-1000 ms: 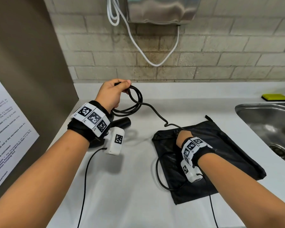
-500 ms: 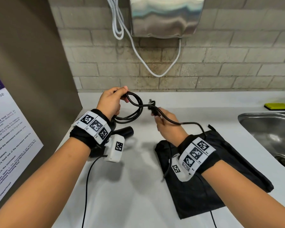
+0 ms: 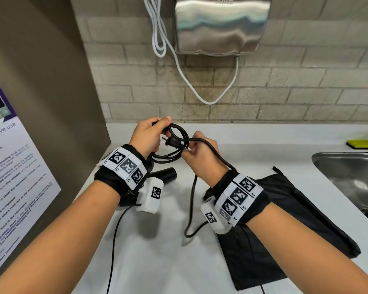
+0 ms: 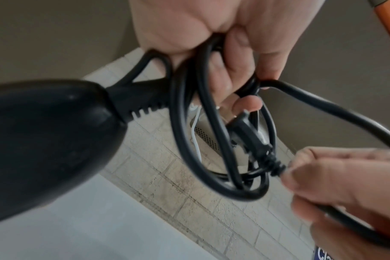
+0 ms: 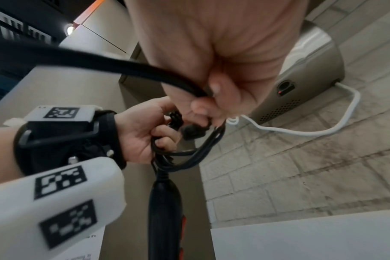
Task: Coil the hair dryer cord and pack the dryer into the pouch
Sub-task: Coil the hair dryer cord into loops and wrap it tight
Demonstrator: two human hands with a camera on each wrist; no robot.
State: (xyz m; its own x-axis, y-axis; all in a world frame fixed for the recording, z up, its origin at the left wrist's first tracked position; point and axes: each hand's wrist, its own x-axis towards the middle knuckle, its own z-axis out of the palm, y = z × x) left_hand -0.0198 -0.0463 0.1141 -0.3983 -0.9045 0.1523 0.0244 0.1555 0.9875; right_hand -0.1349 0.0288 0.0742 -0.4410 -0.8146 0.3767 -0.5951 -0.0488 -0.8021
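- Leaning at the far left of the desk point(image 3: 164, 262), well left of the hair dryer point(image 3: 166, 176): a printed notice point(image 3: 13, 187) with small text.
- Gripping a bundle of black cord point(image 3: 180, 132) loops above the hair dryer: left hand point(image 3: 149, 136), fingers point(image 4: 238, 58) curled round the coil, thumb pressing on top.
- Hanging from that coil by its strain relief, nozzle end showing below the left wrist, just over the desk: the black hair dryer.
- Poking through the middle of the loops, above and right of the hair dryer: the plug point(image 3: 172, 142), prongs pointing left.
- Pinching the cord just behind the plug, right of the hair dryer: right hand point(image 3: 202, 155), fingers point(image 4: 318, 177) curled and pressed together on the cable.
- Arcing over the right wrist and dropping in a slack loop to the desk, right of the hair dryer: the remaining free cord.
- Lying flat on the desk, right of the hair dryer and partly under the right forearm: the black pouch point(image 3: 285, 219).
- Mounted on the brick wall above and right of the hair dryer: a steel hand dryer point(image 3: 221, 24) with a white cable point(image 3: 179, 66).
- Sitting far right of the hair dryer: a steel sink point(image 3: 348, 177) and a yellow sponge point(image 3: 362, 143).
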